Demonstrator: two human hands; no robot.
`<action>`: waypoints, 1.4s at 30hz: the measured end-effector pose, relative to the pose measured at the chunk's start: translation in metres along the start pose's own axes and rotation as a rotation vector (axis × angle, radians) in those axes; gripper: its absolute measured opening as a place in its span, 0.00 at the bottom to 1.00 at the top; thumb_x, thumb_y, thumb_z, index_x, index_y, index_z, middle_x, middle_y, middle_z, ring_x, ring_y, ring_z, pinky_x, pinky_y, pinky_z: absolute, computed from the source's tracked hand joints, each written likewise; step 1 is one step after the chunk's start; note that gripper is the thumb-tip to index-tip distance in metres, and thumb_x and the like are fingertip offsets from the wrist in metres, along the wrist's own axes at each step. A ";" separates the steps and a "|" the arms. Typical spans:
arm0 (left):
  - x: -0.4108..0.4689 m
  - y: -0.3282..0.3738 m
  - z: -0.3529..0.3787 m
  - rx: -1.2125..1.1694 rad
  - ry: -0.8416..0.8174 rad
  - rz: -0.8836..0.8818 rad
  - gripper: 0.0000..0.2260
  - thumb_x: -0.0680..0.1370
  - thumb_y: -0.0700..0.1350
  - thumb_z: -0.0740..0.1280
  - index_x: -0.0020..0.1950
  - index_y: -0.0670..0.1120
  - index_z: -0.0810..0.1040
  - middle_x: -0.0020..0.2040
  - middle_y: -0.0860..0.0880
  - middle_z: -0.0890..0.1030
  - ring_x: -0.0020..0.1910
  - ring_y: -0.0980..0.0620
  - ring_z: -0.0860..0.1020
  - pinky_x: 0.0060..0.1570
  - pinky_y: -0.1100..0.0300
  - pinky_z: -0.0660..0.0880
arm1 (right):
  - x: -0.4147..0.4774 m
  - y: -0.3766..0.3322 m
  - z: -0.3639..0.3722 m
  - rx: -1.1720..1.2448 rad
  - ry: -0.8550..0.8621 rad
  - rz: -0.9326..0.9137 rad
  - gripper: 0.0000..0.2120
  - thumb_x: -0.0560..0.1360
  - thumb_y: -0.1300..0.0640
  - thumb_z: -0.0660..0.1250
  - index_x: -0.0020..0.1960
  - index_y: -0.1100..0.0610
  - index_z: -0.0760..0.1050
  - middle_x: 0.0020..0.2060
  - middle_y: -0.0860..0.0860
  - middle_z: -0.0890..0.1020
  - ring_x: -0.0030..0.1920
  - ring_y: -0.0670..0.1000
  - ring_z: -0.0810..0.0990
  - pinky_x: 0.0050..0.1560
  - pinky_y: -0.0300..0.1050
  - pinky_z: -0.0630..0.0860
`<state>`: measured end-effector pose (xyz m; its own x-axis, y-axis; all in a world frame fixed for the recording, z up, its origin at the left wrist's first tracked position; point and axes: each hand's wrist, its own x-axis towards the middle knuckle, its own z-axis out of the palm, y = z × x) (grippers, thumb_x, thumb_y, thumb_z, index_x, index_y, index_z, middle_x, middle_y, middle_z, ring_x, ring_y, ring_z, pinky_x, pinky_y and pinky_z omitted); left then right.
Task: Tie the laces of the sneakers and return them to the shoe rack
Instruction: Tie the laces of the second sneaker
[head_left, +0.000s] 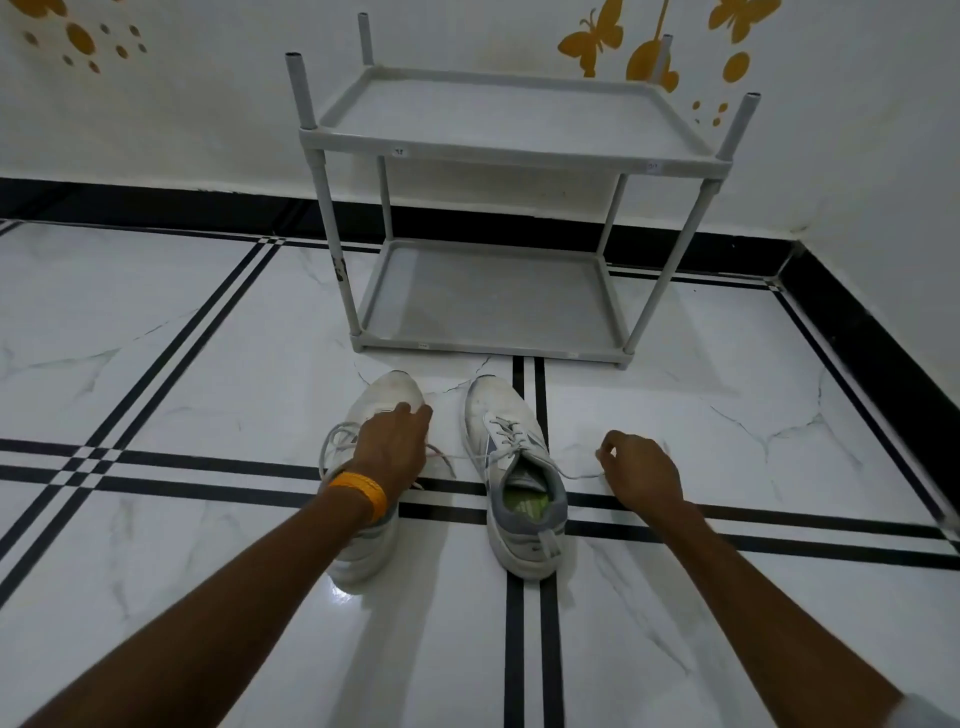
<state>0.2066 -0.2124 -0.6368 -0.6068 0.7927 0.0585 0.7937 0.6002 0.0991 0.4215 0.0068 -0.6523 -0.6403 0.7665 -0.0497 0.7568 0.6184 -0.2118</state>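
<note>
White marble floor (182, 364) with black stripes runs to a wall with yellow butterfly decals, where a grey two-shelf shoe rack (498, 218) stands with both shelves bare. Just before it sit two white sneakers, toes toward the rack. The left hand (389, 447), fingers spread, rests over the left sneaker (363, 545) and its loose laces. The right hand (641, 475) pinches a lace end (576, 470) of the right sneaker (514, 467), drawn out sideways.
</note>
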 end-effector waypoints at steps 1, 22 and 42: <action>-0.002 0.005 -0.001 0.026 0.016 -0.015 0.14 0.80 0.42 0.59 0.65 0.43 0.73 0.60 0.39 0.76 0.48 0.37 0.80 0.42 0.51 0.72 | -0.002 -0.004 0.000 -0.052 -0.009 -0.013 0.11 0.81 0.53 0.58 0.54 0.55 0.78 0.49 0.55 0.82 0.51 0.56 0.78 0.51 0.51 0.74; -0.012 0.048 -0.002 -0.229 -0.006 0.271 0.10 0.75 0.43 0.68 0.54 0.45 0.70 0.44 0.44 0.80 0.42 0.42 0.79 0.36 0.54 0.69 | -0.026 -0.076 -0.008 0.447 -0.034 -0.264 0.04 0.75 0.59 0.68 0.42 0.57 0.77 0.35 0.53 0.83 0.35 0.53 0.80 0.39 0.49 0.79; -0.022 0.031 0.007 -0.088 -0.042 0.282 0.08 0.73 0.34 0.64 0.51 0.39 0.78 0.45 0.38 0.83 0.44 0.37 0.80 0.40 0.51 0.74 | -0.029 -0.067 -0.014 0.275 -0.220 -0.134 0.07 0.75 0.61 0.65 0.42 0.62 0.81 0.41 0.58 0.85 0.41 0.55 0.82 0.43 0.46 0.77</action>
<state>0.2445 -0.2105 -0.6417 -0.3590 0.9317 0.0546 0.9227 0.3455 0.1707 0.3913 -0.0538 -0.6226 -0.7669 0.6078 -0.2060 0.6198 0.6182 -0.4835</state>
